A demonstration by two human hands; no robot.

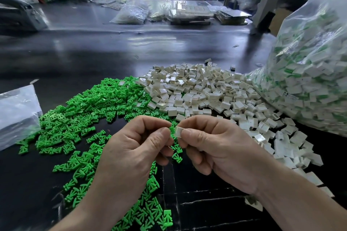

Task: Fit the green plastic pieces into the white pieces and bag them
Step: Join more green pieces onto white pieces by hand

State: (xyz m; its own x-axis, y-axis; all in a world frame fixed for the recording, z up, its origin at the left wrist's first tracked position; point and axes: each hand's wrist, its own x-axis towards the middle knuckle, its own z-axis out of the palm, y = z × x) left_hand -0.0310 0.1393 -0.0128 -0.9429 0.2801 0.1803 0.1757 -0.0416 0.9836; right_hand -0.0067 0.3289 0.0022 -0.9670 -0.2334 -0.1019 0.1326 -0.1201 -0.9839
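My left hand (131, 152) pinches a small green plastic piece (172, 130) between thumb and forefinger. My right hand (217, 148) pinches a white square piece (178, 131), its open side facing the green piece. The two pieces touch at the middle of the view, above the dark table. A heap of loose green pieces (78, 118) spreads to the left and under my left arm. To the right and behind lies a heap of white pieces (206, 92). A big clear bag of assembled white-and-green pieces (309, 73) stands at the right.
A clear plastic bag (16, 114) lies at the left edge. The dark table (93, 52) stretches back to bags and trays of parts (131, 13). A grey metal frame post (266, 0) rises at the back right.
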